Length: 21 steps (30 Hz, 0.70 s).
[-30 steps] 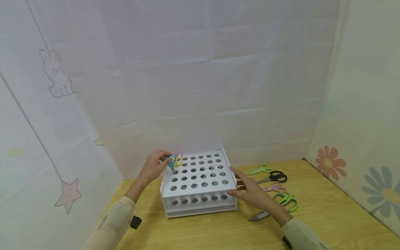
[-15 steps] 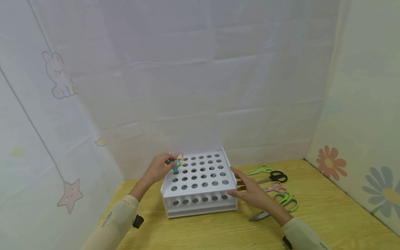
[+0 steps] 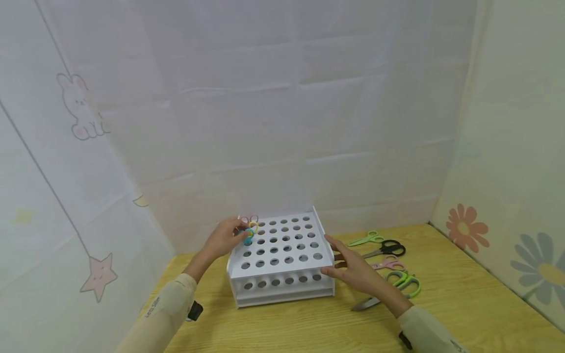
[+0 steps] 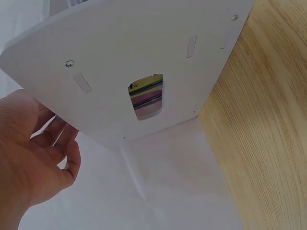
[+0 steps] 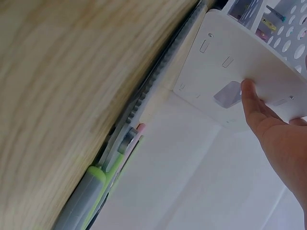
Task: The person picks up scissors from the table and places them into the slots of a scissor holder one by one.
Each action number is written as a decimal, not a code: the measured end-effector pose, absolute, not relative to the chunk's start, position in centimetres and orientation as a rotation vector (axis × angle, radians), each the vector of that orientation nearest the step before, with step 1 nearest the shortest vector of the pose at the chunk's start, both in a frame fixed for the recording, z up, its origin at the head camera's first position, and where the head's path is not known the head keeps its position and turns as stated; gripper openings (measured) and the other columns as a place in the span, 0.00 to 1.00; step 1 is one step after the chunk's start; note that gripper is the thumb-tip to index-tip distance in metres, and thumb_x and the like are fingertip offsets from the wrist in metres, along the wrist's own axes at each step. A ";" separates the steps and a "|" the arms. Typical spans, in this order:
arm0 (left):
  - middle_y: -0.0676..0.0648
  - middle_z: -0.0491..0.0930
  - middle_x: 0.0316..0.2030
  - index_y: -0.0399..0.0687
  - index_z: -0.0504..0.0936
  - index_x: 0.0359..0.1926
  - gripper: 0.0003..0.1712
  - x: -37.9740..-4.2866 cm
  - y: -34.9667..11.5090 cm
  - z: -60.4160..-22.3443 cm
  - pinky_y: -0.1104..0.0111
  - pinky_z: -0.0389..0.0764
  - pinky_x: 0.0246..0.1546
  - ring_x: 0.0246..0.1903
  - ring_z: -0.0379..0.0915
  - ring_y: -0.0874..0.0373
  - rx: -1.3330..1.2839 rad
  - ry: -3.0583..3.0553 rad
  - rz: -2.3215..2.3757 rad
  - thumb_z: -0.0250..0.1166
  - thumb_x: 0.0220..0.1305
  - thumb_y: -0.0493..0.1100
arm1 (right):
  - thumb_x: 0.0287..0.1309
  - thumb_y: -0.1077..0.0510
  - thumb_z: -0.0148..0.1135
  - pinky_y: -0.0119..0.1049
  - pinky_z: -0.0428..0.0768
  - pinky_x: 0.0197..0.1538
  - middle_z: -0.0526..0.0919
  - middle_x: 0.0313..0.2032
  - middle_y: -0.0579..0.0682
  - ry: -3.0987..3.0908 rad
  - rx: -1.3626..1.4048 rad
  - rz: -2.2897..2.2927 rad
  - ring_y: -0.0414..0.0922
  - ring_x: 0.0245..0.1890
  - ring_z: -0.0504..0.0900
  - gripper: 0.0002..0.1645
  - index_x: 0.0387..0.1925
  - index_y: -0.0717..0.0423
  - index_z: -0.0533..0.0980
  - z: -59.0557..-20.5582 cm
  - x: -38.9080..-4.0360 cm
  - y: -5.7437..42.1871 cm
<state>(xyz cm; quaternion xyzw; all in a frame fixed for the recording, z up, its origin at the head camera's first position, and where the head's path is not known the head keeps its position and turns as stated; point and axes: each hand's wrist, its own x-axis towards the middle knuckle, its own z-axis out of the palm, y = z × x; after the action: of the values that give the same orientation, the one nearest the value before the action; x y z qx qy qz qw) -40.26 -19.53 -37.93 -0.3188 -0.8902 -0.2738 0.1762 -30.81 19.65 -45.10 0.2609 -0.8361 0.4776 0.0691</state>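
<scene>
A white rack (image 3: 282,269) with rows of round holes stands on the wooden table. At its left edge my left hand (image 3: 222,239) pinches blue scissors (image 3: 248,239) by the handles, close over a hole in the left column; their blades are out of sight. Behind them, yellow scissors (image 3: 253,226) and pink-handled scissors (image 3: 253,218) stand in the same column. In the left wrist view the left hand (image 4: 36,153) reaches past the rack's side panel (image 4: 158,52), and its fingertips are hidden. My right hand (image 3: 355,268) rests its extended fingers against the rack's right side.
Right of the rack lie light green scissors (image 3: 370,238), black-handled scissors (image 3: 392,248), pink scissors (image 3: 390,264) and large green-and-grey scissors (image 3: 412,287), partly behind the right forearm. A sheet-covered wall (image 3: 273,122) rises behind the table (image 3: 468,294).
The blue scissors have moved slightly right and down with my left hand, and their blades, visible earlier, have sunk into the hole. The right hand keeps its place on the rack.
</scene>
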 end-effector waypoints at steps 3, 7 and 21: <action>0.49 0.81 0.37 0.38 0.87 0.45 0.09 -40.2 -19.6 -37.9 0.60 0.80 0.40 0.35 0.76 0.56 -0.901 -2.542 -0.761 0.71 0.65 0.37 | 0.62 0.48 0.72 0.55 0.78 0.57 0.70 0.67 0.62 -2.518 0.789 1.427 0.55 0.56 0.80 0.55 0.81 0.51 0.51 -45.2 -30.9 19.7; 0.51 0.80 0.36 0.41 0.87 0.45 0.09 -40.0 -19.5 -37.8 0.61 0.79 0.39 0.35 0.75 0.58 -0.892 -2.581 -0.740 0.70 0.66 0.38 | 0.62 0.48 0.72 0.55 0.78 0.57 0.70 0.67 0.63 -2.514 0.790 1.427 0.55 0.56 0.80 0.55 0.81 0.52 0.50 -45.3 -30.8 19.7; 0.53 0.81 0.35 0.41 0.87 0.44 0.08 -40.7 -19.4 -39.1 0.61 0.79 0.38 0.34 0.76 0.59 -0.920 -2.531 -0.699 0.71 0.65 0.38 | 0.62 0.52 0.72 0.57 0.77 0.57 0.69 0.68 0.63 -2.501 0.789 1.467 0.54 0.55 0.80 0.55 0.81 0.51 0.50 -45.2 -30.7 19.5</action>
<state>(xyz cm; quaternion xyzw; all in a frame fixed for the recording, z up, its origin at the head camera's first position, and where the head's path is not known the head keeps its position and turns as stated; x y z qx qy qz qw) -40.72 -19.35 -39.13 -0.3254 -0.8950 -0.2473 0.1786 -30.65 19.52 -45.18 0.2620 -0.8303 0.4871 0.0683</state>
